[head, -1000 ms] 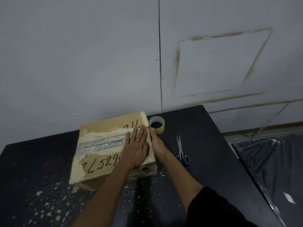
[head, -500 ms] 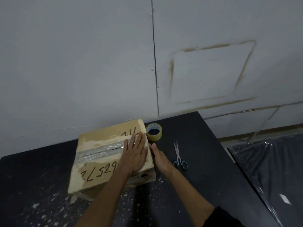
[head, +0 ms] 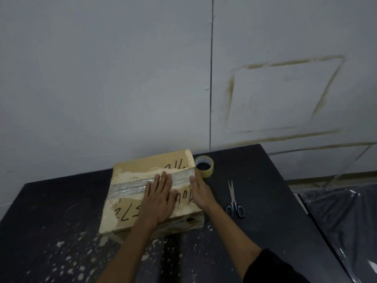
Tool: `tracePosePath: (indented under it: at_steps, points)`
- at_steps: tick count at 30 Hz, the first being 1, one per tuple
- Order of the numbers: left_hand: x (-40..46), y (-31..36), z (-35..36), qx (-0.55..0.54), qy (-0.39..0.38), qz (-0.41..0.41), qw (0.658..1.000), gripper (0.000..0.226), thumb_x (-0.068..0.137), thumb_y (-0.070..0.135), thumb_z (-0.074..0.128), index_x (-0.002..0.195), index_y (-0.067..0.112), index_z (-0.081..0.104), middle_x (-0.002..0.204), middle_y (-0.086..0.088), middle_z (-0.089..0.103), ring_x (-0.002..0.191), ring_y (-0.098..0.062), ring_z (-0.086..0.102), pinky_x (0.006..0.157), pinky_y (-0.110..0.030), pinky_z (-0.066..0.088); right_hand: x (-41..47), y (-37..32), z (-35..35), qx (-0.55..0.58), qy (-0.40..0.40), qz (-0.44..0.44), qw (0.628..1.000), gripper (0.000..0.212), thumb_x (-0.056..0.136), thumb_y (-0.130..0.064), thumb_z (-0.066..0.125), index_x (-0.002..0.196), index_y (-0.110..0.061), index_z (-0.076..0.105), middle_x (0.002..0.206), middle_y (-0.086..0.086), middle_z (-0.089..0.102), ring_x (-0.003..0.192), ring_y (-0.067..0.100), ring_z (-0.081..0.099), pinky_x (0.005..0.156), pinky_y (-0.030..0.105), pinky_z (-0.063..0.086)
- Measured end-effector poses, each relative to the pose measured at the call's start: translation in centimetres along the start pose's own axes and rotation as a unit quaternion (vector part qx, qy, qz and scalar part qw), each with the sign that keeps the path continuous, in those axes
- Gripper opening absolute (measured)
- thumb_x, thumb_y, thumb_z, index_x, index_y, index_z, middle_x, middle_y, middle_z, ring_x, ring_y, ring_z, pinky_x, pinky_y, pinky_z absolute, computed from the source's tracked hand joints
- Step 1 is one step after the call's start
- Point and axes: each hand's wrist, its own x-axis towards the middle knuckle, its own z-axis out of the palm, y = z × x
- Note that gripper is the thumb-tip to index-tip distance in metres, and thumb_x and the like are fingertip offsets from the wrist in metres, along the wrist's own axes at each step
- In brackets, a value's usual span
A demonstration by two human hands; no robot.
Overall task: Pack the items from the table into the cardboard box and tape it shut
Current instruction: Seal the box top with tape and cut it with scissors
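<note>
Here the left hand (head: 158, 199) is lying flat, fingers straight, pressing the tape strip (head: 130, 187) onto the cardboard box (head: 142, 166) near the table's (head: 265, 172) back edge, while the right hand (head: 201, 193), also uncurled, is bracing the box's right edge, and firm outward strokes should be seating it best.

One head-worn wide-angle view looks forward and down, close over the dark tabletop (head: 255, 180), facing a grey wall (head: 102, 78).
</note>
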Motion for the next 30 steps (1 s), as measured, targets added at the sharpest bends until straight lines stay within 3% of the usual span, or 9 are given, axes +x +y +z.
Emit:
tracePosePath:
  at_steps: [4, 8, 11, 14, 16, 18, 21, 26, 30]
  points:
    - [-0.1, -0.2, 0.2, 0.008, -0.001, -0.009, 1.0, 0.066, 0.099, 0.055, 0.006, 0.154, 0.022, -0.011, 0.161, 0.003, -0.019, 0.148, -0.015, -0.02, 0.12, -0.039, -0.013, -0.7, 1.2, 0.3, -0.011, -0.002, 0.004, 1.0, 0.047, 0.106, -0.048, 0.025, 0.146, -0.031, 0.042, 0.132, 0.0, 0.061, 0.117, 0.019, 0.058, 0.089, 0.027, 0.04]
    - [0.0, -0.1, 0.2, 0.004, 0.002, -0.007, 1.0, 0.07, 0.098, 0.059, 0.008, 0.154, 0.022, -0.012, 0.161, 0.002, -0.019, 0.148, -0.017, -0.02, 0.121, -0.042, -0.01, -0.6, 1.2, -1.2, -0.012, -0.008, 0.031, 0.999, 0.044, 0.102, -0.056, 0.026, 0.119, -0.033, 0.06, 0.099, -0.012, 0.065, 0.103, 0.016, 0.064, 0.072, 0.023, 0.043]
    - [0.3, 0.0, -0.3, 0.001, 0.012, -0.007, 1.0, 0.072, 0.097, 0.061, 0.009, 0.155, 0.023, -0.008, 0.162, 0.003, -0.016, 0.149, -0.016, -0.018, 0.122, -0.044, -0.009, 0.6, 1.2, -2.3, 0.001, 0.004, 0.043, 0.999, 0.051, 0.102, -0.057, 0.025, 0.112, -0.028, 0.067, 0.108, -0.001, 0.067, 0.106, 0.019, 0.061, 0.087, 0.031, 0.044]
    - [0.1, -0.2, -0.2, 0.002, 0.015, -0.009, 1.0, 0.074, 0.094, 0.065, 0.002, 0.155, 0.026, -0.008, 0.161, 0.006, -0.017, 0.148, -0.015, -0.019, 0.121, -0.046, -0.012, 2.0, 1.9, -2.1, 0.007, 0.012, 0.069, 0.998, 0.061, 0.101, -0.06, 0.023, 0.132, -0.021, 0.06, 0.133, 0.009, 0.062, 0.123, 0.028, 0.056, 0.103, 0.04, 0.043]
    - [-0.3, 0.0, -0.1, 0.0, 0.025, -0.014, 1.0, 0.074, 0.091, 0.068, -0.002, 0.154, 0.029, -0.008, 0.161, 0.007, -0.017, 0.148, -0.015, -0.022, 0.12, -0.047, -0.014, 2.4, 2.1, -2.0, 0.009, 0.016, 0.082, 0.996, 0.065, 0.1, -0.063, 0.021, 0.134, -0.021, 0.057, 0.137, 0.011, 0.059, 0.127, 0.03, 0.053, 0.107, 0.046, 0.041]
    - [-0.3, 0.2, 0.3, -0.013, 0.028, -0.042, 0.999, 0.076, 0.089, 0.071, -0.003, 0.154, 0.032, -0.011, 0.161, 0.005, -0.021, 0.147, -0.017, -0.025, 0.119, -0.045, -0.017, 3.7, 2.4, -1.9, 0.004, 0.022, 0.087, 0.996, 0.065, 0.1, -0.062, 0.02, 0.133, -0.021, 0.058, 0.138, 0.012, 0.058, 0.128, 0.032, 0.052, 0.107, 0.044, 0.04]
    - [-0.5, 0.4, 0.3, -0.016, 0.036, -0.071, 0.997, 0.077, 0.089, 0.072, -0.002, 0.154, 0.03, -0.011, 0.161, 0.002, -0.02, 0.147, -0.019, -0.024, 0.119, -0.044, -0.016, 5.6, 2.6, -2.0, -0.019, 0.06, 0.069, 0.996, 0.049, 0.104, -0.051, 0.029, 0.131, -0.021, 0.056, 0.135, 0.013, 0.057, 0.126, 0.033, 0.052, 0.094, 0.033, 0.038]
    - [-0.6, -0.4, 0.4, -0.015, 0.047, -0.075, 0.996, 0.078, 0.09, 0.071, 0.001, 0.155, 0.029, -0.009, 0.162, 0.003, -0.017, 0.148, -0.018, -0.022, 0.121, -0.045, -0.012, 9.2, 3.9, -2.8, -0.206, 0.068, 0.089, 0.972, 0.043, 0.102, -0.034, 0.042, 0.144, -0.027, 0.045, 0.139, 0.016, 0.047, 0.118, 0.038, 0.054, 0.096, 0.047, 0.047]
    - [-0.2, -0.4, 0.6, -0.011, 0.048, -0.073, 0.996, 0.078, 0.09, 0.071, 0.002, 0.155, 0.029, -0.008, 0.162, 0.003, -0.017, 0.148, -0.017, -0.022, 0.121, -0.044, -0.012, 11.2, 5.3, -3.7, -0.265, 0.061, 0.098, 0.957, 0.038, 0.1, -0.032, 0.043, 0.137, -0.027, 0.05, 0.13, 0.015, 0.059, 0.115, 0.035, 0.058, 0.09, 0.041, 0.05]
